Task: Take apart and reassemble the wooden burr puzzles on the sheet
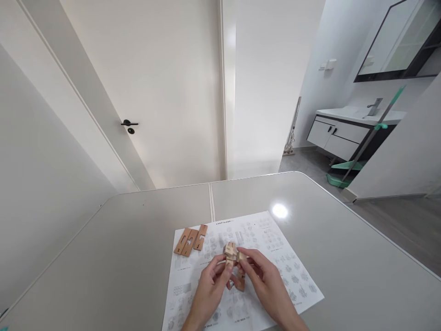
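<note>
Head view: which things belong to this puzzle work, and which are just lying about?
In use: wooden puzzle, gripped by left hand and right hand; loose wooden pieces; diagram sheet.
Lying about: green mop, basin cabinet, door.

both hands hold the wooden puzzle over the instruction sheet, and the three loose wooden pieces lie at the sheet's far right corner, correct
Not quite. In the head view the left hand and right hand hold the wooden puzzle over the instruction sheet, but the three loose wooden pieces lie at its far left corner, not the right.
</note>
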Motion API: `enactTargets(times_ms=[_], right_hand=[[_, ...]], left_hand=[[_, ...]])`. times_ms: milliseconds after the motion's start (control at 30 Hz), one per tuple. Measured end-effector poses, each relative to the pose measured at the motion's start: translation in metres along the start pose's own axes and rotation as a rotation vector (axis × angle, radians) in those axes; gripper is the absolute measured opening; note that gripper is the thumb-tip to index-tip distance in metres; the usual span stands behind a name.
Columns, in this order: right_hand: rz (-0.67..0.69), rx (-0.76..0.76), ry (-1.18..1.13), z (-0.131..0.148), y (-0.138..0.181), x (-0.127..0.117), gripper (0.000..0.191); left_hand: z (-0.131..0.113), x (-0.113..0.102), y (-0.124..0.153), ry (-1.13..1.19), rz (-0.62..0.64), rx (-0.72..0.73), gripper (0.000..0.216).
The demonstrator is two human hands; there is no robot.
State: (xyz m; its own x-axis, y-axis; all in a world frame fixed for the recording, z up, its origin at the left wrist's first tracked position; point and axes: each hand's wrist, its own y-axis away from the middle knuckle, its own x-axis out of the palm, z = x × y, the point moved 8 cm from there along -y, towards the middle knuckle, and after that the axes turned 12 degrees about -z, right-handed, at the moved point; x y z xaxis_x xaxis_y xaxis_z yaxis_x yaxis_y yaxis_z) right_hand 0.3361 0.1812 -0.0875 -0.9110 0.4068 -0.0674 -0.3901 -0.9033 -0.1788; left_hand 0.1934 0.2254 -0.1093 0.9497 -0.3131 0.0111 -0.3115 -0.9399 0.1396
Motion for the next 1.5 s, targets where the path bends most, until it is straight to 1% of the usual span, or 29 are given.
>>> enactTargets(times_ms=[100,167,300,433,600,767,900,967,1100,1233,1300,1400,1433,1500], right_hand=[[-0.061,-0.173,0.1,0.005,0.003,-0.001,0.028],[-0.08,-0.253,0.159,0.006,0.005,-0.002,0.025],[-0.117,-0.34,0.238,0.007,0.009,-0.004,0.022],[-0.165,-0.439,0.284,0.013,0.014,-0.005,0.023],[-0.169,-0.416,0.257,0.011,0.015,-0.003,0.02],[-0.173,-0.51,0.272,0.013,0.022,-0.002,0.026],[-0.203,-0.496,0.281,0.009,0.022,-0.003,0.026],[-0.21,-0.518,0.299,0.01,0.023,-0.002,0.027],[-0.151,-0.56,0.31,0.013,0.024,0.001,0.032],[-0.045,-0.492,0.237,0.019,0.023,0.005,0.028],[-0.058,-0.431,0.203,0.021,0.02,0.003,0.023],[-0.122,-0.366,0.191,0.019,0.018,-0.002,0.016],[-0.134,-0.374,0.195,0.02,0.019,-0.003,0.015],[-0.155,-0.449,0.211,0.023,0.022,-0.003,0.016]], left_hand=[[-0.003,0.002,0.001,-0.001,0.016,0.009,0.041],[-0.005,0.003,0.001,0.0,0.031,0.022,0.041],[-0.006,0.004,0.002,-0.021,0.055,0.034,0.039],[-0.007,0.004,0.002,-0.031,0.066,0.032,0.038],[-0.004,0.004,0.001,-0.04,0.072,0.018,0.039],[0.0,0.004,0.002,-0.03,0.087,0.012,0.04],[0.001,0.005,0.002,-0.033,0.094,0.009,0.042],[0.0,0.005,0.003,-0.033,0.089,0.006,0.043],[-0.002,0.004,0.004,0.007,0.059,-0.028,0.047],[-0.003,-0.005,0.001,0.009,-0.025,-0.019,0.047],[-0.003,-0.004,0.002,0.018,-0.011,-0.02,0.045],[-0.004,0.0,0.003,0.043,0.032,-0.025,0.045],[-0.005,0.001,0.003,0.046,0.035,-0.022,0.045],[-0.005,0.001,0.003,0.047,0.03,-0.015,0.045]])
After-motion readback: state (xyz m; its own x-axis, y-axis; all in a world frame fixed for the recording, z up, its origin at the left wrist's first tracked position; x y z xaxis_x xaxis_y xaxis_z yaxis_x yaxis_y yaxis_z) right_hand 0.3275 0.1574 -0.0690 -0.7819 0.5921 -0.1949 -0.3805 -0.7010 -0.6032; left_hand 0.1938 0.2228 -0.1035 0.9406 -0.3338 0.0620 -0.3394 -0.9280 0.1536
